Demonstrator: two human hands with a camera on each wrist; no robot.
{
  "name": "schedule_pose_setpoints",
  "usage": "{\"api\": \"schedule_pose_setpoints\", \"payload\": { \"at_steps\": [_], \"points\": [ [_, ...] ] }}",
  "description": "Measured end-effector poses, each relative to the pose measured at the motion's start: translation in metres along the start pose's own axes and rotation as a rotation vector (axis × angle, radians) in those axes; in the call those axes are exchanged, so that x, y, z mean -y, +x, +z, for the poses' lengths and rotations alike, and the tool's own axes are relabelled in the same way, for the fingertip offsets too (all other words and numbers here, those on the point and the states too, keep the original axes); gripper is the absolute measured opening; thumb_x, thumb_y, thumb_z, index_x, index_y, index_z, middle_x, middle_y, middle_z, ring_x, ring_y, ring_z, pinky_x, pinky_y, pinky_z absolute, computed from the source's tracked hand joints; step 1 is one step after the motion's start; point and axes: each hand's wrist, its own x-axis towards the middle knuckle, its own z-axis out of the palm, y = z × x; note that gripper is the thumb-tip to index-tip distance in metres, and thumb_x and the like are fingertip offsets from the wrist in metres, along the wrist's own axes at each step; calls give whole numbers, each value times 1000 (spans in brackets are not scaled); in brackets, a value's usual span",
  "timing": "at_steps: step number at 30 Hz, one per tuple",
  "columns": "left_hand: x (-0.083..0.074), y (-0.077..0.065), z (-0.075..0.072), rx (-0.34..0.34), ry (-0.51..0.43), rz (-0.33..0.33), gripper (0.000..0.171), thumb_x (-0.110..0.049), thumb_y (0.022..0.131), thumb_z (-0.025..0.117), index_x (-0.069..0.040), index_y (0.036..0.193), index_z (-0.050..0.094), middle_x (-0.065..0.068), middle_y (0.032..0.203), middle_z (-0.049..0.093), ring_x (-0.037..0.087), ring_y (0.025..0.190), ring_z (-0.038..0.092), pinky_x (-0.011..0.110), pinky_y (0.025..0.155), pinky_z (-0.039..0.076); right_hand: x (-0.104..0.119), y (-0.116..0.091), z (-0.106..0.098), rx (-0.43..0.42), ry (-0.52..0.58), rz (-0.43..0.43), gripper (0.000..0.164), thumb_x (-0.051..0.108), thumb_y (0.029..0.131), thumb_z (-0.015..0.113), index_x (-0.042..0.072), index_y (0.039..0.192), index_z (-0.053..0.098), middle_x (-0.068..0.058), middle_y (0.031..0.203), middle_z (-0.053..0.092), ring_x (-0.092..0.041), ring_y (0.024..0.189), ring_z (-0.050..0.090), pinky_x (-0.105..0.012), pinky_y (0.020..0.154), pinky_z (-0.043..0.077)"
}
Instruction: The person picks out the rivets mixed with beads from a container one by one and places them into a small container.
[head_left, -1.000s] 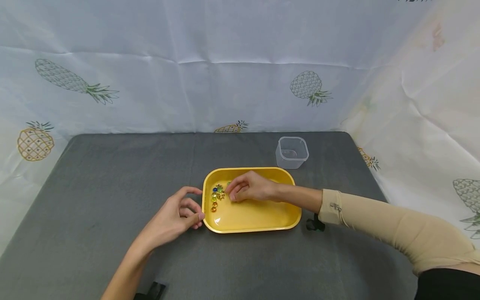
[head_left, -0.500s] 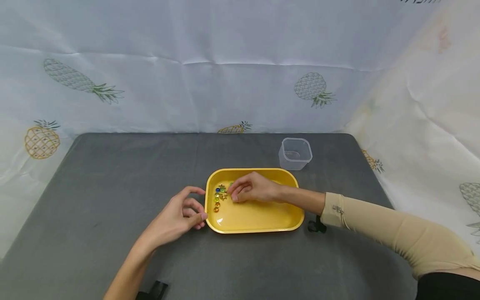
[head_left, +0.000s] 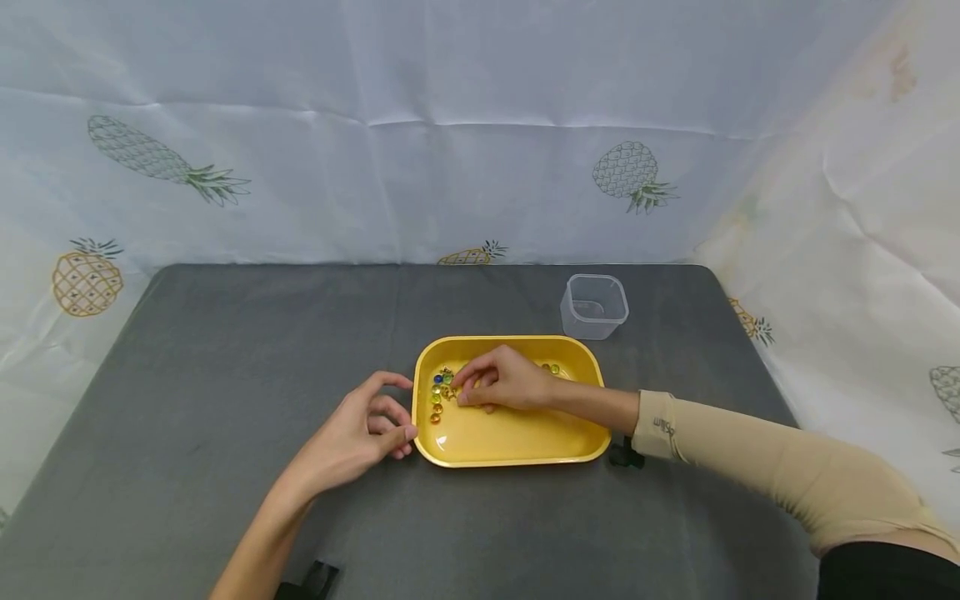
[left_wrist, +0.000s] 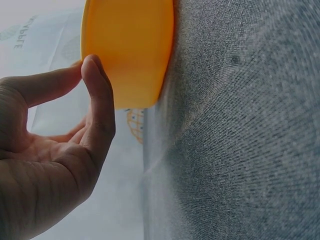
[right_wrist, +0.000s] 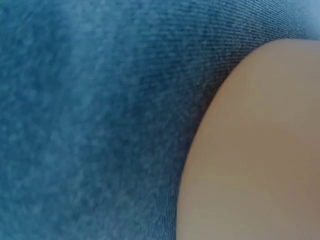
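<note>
A yellow tray [head_left: 517, 442] lies on the grey cloth. Near its left end sit several small round beads [head_left: 437, 398] in blue, green, yellow and orange, with gold charms [head_left: 446, 372] beside them. My left hand [head_left: 360, 433] grips the tray's left rim; the left wrist view has thumb and finger meeting at the tray edge. Inside the tray my right hand [head_left: 510, 379] curls palm-down, thumb and index tips close to a gold charm. Whether anything is between those tips is hidden. Only blurred skin and cloth fill the right wrist view.
Behind the tray's right end stands a clear plastic container [head_left: 594, 308] without a lid. More small beads [head_left: 552, 368] lie by the tray's back wall, beyond my right wrist. A white pineapple-print curtain [head_left: 420, 183] closes off the table's back and right side.
My right hand has shifted slightly left and its wrist lower, so beads by the back wall now show. The left hand stays at the tray rim. The whole view has shifted slightly.
</note>
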Motion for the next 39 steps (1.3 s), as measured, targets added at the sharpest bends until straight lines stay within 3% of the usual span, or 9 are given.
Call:
{"api": "schedule_pose_setpoints", "payload": {
  "at_steps": [18, 39],
  "points": [
    [-2, -2, 2, -1, 0, -1, 61, -5, 100, 74, 3, 150, 41, 15, 99, 72, 26, 82, 77, 30, 73, 63, -6, 1, 7, -69, -69, -38, 20, 12, 94, 85, 6, 113, 84, -6, 86, 77, -9, 56, 61, -20, 55, 53],
    [0, -5, 7, -1, -16, 0, 59, -5, 100, 73, 2, 150, 41, 15, 99, 73, 25, 83, 76, 31, 74, 63, -7, -1, 8, -63, -169, -80, 6, 14, 94, 85, 11, 99, 84, -1, 83, 76, -6, 57, 62, -21, 55, 54]
  ]
}}
